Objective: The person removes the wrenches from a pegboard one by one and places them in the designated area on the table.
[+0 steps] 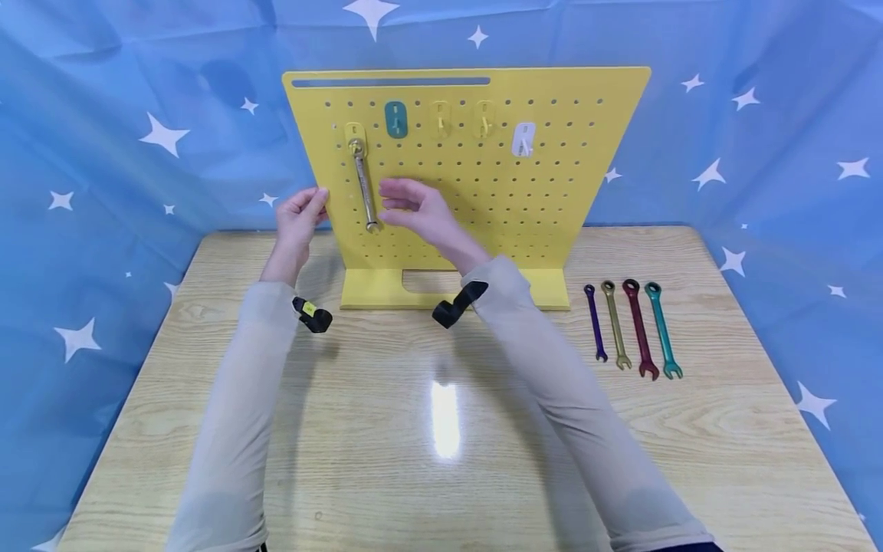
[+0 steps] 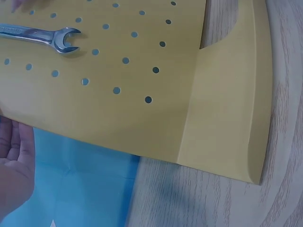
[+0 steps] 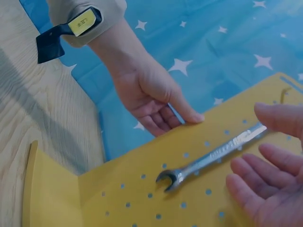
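A yellow pegboard (image 1: 441, 192) stands upright on the table. My left hand (image 1: 300, 224) pinches its left edge, the thumb in front and the fingers behind, as the right wrist view shows. A silver combination wrench (image 1: 366, 185) hangs by its ring end from a yellow hook (image 1: 355, 136), its open end pointing down. Just right of that wrench is my right hand (image 1: 426, 211), fingers loosely bent and apart from it, holding nothing. In the right wrist view the silver wrench (image 3: 213, 156) lies against the board beside the right hand's (image 3: 274, 179) spread thumb and fingers.
More hooks sit on the board: a teal hook (image 1: 396, 120), two yellow ones and a white hook (image 1: 524, 139). Right of the board, purple (image 1: 596, 323), gold (image 1: 615, 325), red (image 1: 641, 330) and teal (image 1: 664, 331) wrenches lie in a row on the wooden table (image 1: 386, 429).
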Motion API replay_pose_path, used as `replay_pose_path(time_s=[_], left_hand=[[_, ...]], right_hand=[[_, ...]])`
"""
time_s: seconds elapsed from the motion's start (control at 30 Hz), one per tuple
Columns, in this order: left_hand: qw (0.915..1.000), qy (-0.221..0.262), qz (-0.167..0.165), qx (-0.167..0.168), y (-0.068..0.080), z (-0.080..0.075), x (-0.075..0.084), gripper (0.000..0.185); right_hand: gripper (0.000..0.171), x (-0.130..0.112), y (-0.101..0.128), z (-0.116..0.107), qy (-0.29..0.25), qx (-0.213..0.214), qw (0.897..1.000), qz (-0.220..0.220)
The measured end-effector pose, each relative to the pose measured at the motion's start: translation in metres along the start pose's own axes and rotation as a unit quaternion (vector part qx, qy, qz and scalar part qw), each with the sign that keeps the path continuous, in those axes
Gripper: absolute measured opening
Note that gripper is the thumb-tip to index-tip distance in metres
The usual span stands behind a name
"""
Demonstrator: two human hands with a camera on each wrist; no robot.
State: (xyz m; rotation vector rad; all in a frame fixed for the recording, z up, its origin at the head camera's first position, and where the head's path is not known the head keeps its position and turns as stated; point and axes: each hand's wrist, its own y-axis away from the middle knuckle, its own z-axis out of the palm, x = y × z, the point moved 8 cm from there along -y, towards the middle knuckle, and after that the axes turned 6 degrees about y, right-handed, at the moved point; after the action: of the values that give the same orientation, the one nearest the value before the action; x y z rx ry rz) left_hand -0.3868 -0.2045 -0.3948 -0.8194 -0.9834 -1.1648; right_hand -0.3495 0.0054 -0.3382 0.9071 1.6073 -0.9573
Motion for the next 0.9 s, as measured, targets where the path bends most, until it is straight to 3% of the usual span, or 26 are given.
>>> replay_pose_path(time_s=[0.53, 0.9], left_hand=[[1.0000, -0.003, -0.005, 0.005, -0.001, -0.001, -0.001, 0.011], [1.0000, 0.000, 0.001, 0.005, 0.000, -0.001, 0.000, 0.012]], right_hand=[[0.038, -0.014, -0.026, 0.015, 0.010, 0.074, 0.997, 0.018], [0.020, -0.018, -0.034, 0.018, 0.086, 0.146, 0.985, 0.034]])
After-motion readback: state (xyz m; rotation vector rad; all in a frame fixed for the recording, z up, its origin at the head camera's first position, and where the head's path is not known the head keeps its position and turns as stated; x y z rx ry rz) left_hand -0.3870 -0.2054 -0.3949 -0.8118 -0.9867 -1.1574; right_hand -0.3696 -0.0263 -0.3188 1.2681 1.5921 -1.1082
